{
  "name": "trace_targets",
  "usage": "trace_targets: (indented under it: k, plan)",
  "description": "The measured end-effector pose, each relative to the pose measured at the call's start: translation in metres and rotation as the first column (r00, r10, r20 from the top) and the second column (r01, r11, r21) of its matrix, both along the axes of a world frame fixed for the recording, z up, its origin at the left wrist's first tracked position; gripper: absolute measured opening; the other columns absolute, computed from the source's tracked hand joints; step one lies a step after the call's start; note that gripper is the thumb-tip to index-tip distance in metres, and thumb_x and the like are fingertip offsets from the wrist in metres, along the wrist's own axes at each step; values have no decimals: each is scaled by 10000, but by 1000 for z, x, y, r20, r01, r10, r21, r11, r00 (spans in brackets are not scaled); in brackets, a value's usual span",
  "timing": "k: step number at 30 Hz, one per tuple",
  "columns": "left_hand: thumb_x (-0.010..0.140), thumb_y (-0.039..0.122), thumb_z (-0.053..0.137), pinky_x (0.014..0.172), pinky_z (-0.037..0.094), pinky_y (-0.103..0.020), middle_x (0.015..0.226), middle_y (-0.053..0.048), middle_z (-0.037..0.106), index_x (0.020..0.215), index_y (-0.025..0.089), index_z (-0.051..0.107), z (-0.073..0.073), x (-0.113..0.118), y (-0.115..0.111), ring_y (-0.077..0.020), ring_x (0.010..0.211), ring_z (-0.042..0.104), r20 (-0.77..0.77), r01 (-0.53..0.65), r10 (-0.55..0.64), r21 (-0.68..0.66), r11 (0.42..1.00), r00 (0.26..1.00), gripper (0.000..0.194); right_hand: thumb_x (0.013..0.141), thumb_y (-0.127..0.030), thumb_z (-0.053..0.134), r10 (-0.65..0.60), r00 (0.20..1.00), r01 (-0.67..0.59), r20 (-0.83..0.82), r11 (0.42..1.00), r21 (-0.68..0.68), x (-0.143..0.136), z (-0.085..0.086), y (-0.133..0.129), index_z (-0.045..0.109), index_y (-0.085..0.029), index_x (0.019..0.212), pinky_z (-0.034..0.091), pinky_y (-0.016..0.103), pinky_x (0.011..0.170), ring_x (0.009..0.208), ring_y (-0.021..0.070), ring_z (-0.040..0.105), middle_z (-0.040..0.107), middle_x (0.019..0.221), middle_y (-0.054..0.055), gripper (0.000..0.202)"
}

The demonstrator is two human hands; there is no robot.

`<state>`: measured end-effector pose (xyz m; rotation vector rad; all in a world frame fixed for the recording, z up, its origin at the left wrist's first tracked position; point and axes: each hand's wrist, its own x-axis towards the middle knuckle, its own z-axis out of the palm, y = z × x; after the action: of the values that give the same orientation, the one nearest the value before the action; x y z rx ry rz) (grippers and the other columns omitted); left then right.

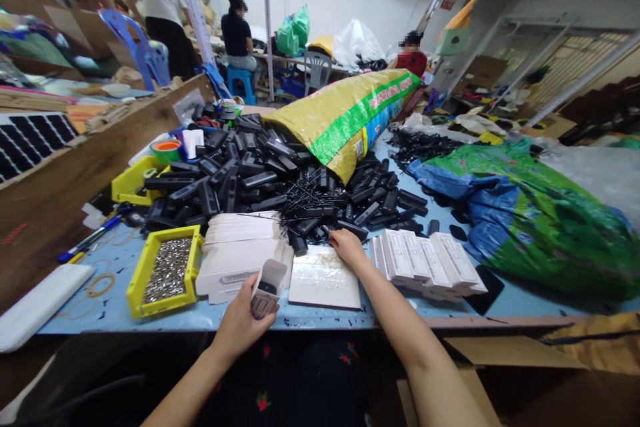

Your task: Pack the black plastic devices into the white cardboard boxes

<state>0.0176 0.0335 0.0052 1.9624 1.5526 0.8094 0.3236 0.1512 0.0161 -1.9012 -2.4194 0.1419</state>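
Observation:
My left hand is closed around a small white cardboard box, tilted with its top flap open and something dark inside. Beyond it lies a stack of flattened white boxes. My right hand is above the far edge of a white board, its fingers curled together at the pile of thin black sticks. What those fingers hold, if anything, is too small to make out. Around the sticks spreads a heap of black plastic devices. Packed white boxes stand in a row to the right.
A yellow bin of small metal parts stands at left, near a blue pen. A yellow sack lies across the heap, and a green-blue bag fills the right side. Several people work in the background.

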Motion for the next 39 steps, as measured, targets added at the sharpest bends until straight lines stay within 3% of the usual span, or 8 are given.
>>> trace_targets:
  k: [4, 10, 13, 17, 22, 27, 31, 39]
  plan:
    - [726, 364, 615, 807, 502, -327, 1157, -104, 605, 1307, 179, 338, 8, -3, 11, -248, 996, 624, -117, 49, -47, 20, 999, 992, 670, 833, -105, 514, 143, 986, -136, 87, 987, -85, -9, 12, 3, 697, -153, 848, 362, 291, 868, 982, 205, 546, 661, 942, 113, 190]
    - [715, 392, 621, 810, 489, -329, 1120, -82, 629, 1261, 204, 430, 17, 4, 31, -258, 991, 624, -166, 191, -194, -31, 981, 967, 608, 774, -19, 518, 42, 991, -26, 131, 992, -123, -29, 42, 4, 712, -102, 811, 394, 359, 868, 906, 238, 616, 679, 864, 165, 215]
    - [727, 397, 611, 827, 490, -351, 1159, -108, 609, 1293, 183, 373, 8, 7, 30, -268, 1003, 622, -113, 122, -126, -41, 992, 986, 651, 885, -111, 421, 9, 984, -18, -179, 999, -47, -50, 52, -20, 654, -176, 1062, 454, 294, 782, 849, 175, 641, 677, 958, 92, 300]
    - [740, 364, 603, 844, 494, -350, 1251, -112, 560, 1364, 208, 269, -4, 11, 22, -258, 1035, 616, -1, 116, -116, -53, 992, 993, 725, 907, -300, 473, 48, 507, 109, -860, 987, 120, -96, 42, -73, 620, -206, 1067, 489, 302, 765, 844, 170, 627, 660, 924, 41, 236]
    - [747, 323, 596, 885, 480, -351, 1240, -95, 565, 1340, 227, 327, -14, 14, 18, -240, 1068, 600, 63, 84, -83, -12, 996, 994, 658, 797, -322, 637, 92, 546, 86, -833, 982, 165, -123, 18, -98, 704, -241, 837, 410, 412, 919, 911, 209, 555, 652, 892, 45, 112]
    - [692, 341, 644, 847, 495, -374, 1149, -116, 591, 1264, 186, 363, -18, 17, 22, -237, 974, 626, 126, 177, -172, -27, 984, 977, 656, 845, -444, 547, -68, 137, -32, -988, 997, -73, -130, -9, -89, 588, -218, 1206, 488, 345, 872, 979, 185, 605, 640, 1103, 74, 428]
    - [681, 248, 628, 823, 499, -373, 1132, -126, 610, 1441, 166, -11, -11, 23, 24, -239, 936, 647, 229, 181, -144, -148, 972, 963, 996, 812, -469, 594, 52, 153, -178, -987, 984, 25, -137, -16, -89, 681, -224, 1074, 393, 390, 1025, 1148, 221, 542, 625, 1186, 71, 370]
    - [714, 322, 637, 937, 441, -420, 1249, -153, 545, 1453, 166, 21, -5, 29, 23, -266, 1067, 597, 275, 119, -64, -189, 975, 959, 974, 851, -438, 535, 166, 312, -184, -936, 977, 112, -136, -12, -100, 572, -244, 1236, 302, 423, 1088, 1299, 230, 390, 443, 1389, 77, 433]
